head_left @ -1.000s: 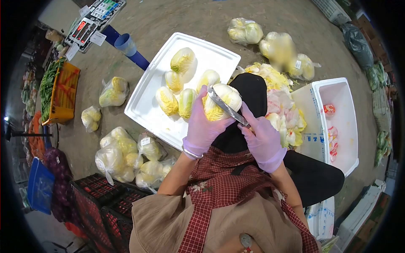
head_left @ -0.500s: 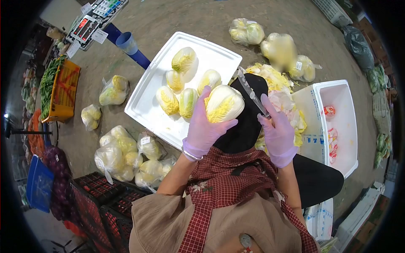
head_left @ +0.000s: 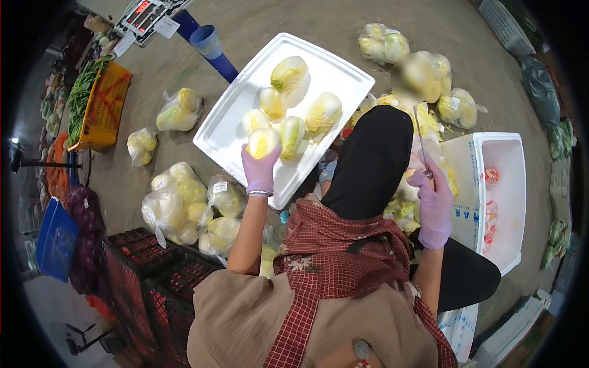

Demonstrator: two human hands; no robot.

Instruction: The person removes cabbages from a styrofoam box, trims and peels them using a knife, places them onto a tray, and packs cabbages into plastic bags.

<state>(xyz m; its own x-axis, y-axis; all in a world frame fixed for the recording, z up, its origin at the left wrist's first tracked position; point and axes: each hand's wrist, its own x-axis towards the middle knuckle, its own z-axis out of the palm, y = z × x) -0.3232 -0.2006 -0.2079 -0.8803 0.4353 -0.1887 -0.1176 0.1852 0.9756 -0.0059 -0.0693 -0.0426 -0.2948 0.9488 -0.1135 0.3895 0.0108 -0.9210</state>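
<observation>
My left hand [head_left: 261, 170], in a pale purple glove, is wrapped round a napa cabbage [head_left: 264, 142] at the near left side of a white foam tray [head_left: 340, 78]. Several other trimmed napa cabbages [head_left: 323, 115] lie in the tray. On the right, my gloved right hand [head_left: 434, 193] grips a knife [head_left: 420, 136] by its handle. Its blade points away from me over a heap of yellow cabbage leaves [head_left: 402, 211]. My raised knee in black trousers stands between the tray and the knife.
A deep white foam box [head_left: 500, 138] holding red-printed plastic stands right. Bagged cabbages [head_left: 175, 205] lie left, more [head_left: 383, 43] beyond the leaf heap. Black crates [head_left: 138, 245] stand near left. An orange crate [head_left: 110, 107] of greens and a scale [head_left: 147, 18] stand farther off.
My left hand has carried the cabbage from in front of my knee leftward to the tray. My right hand with the knife has moved right, the blade now more upright in view. The view has shifted.
</observation>
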